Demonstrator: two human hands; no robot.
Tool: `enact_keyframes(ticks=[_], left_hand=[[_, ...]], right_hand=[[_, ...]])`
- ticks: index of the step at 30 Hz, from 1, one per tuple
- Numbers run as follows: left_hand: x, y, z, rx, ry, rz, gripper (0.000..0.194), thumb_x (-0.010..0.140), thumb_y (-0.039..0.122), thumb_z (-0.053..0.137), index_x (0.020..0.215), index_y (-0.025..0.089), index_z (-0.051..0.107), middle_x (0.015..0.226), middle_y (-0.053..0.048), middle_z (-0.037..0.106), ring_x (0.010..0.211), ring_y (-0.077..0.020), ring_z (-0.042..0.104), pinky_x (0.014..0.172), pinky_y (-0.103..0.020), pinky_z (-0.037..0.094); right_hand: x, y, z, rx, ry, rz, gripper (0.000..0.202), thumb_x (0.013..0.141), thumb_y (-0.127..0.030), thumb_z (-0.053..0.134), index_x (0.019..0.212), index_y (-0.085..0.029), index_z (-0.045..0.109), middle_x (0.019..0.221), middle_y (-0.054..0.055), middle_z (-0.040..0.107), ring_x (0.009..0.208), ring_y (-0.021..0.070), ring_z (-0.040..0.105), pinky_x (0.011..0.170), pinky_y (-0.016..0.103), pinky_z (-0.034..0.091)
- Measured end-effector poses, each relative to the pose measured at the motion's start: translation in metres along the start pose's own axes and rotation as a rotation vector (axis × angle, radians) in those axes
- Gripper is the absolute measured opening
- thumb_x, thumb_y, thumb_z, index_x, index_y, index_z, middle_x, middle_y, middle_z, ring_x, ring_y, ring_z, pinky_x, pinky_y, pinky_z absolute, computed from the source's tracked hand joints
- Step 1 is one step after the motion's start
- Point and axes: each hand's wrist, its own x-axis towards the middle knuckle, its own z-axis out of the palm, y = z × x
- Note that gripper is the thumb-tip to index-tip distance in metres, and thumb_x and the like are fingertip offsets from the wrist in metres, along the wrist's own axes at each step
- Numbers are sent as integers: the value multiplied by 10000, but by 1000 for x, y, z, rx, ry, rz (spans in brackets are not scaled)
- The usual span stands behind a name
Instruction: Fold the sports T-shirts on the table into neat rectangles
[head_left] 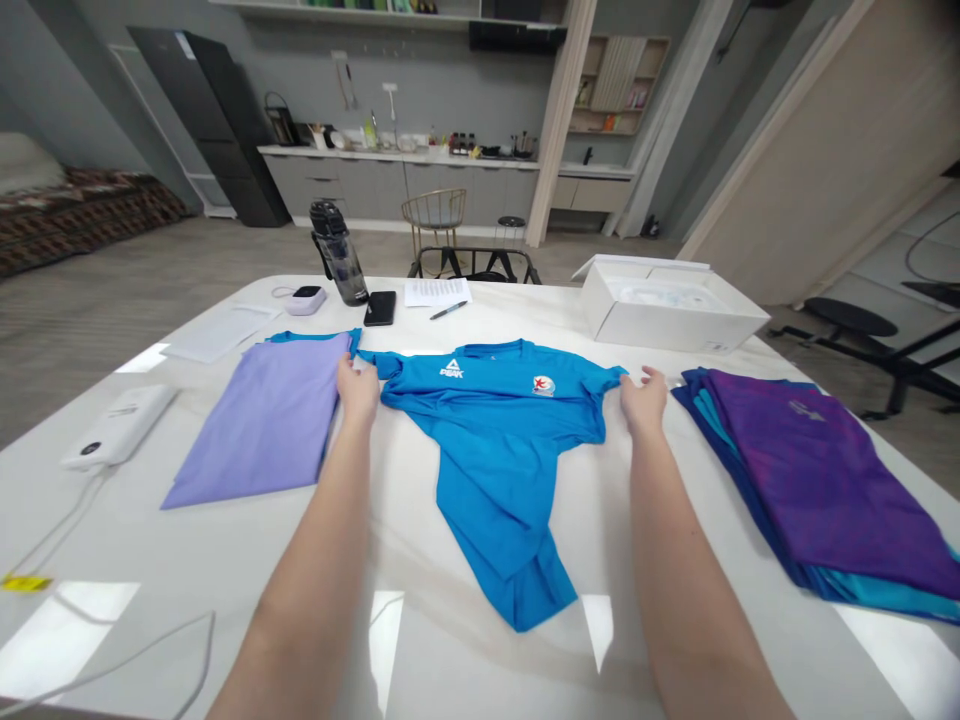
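A blue T-shirt [491, 440] lies front up on the table before me, sleeves stretched out to both sides and its lower part bunched and twisted. White lettering and a round badge show on its chest. My left hand [358, 390] pinches the sleeve end on the left, close to a folded lavender garment [262, 410] with blue cloth showing beneath its far edge. At the opposite sleeve end, my right hand [643, 400] is closed on the fabric. Further right sits a stack of folded clothes with a purple shirt [825, 470] on top.
A white open box [675, 315] stands at the back right. Along the far left are a dark water bottle [341, 255], a black phone [380, 308], a pen [448, 311], papers [221, 332] and a small lavender device [306, 300]. A white power bank [120, 427] trails a cable.
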Motion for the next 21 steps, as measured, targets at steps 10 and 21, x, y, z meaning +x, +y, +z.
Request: enact_keyframes(ticks=[10,21], left_hand=[[-69,5,56,980,-762,449,420,943,374,582,1357,306,595,1553,-116,469,1446,-332,391,1193,-589,221],[-98,36,65,1274,-971,387,1074,614,580,853,1547,331,385,1633,-204,295,1472,-475,284,1144,-695,189]], right_hand=[[-60,-43,45,-577,-536,-398,500,965,-427,529,1417,-215,556,1428,179,549,1295,369,513,1058,516,412],[-49,-45,16,-762,-615,-115,1127,705,-700,756,1621,-347,201,1697,142,105,1510,492,145,1133,725,195]])
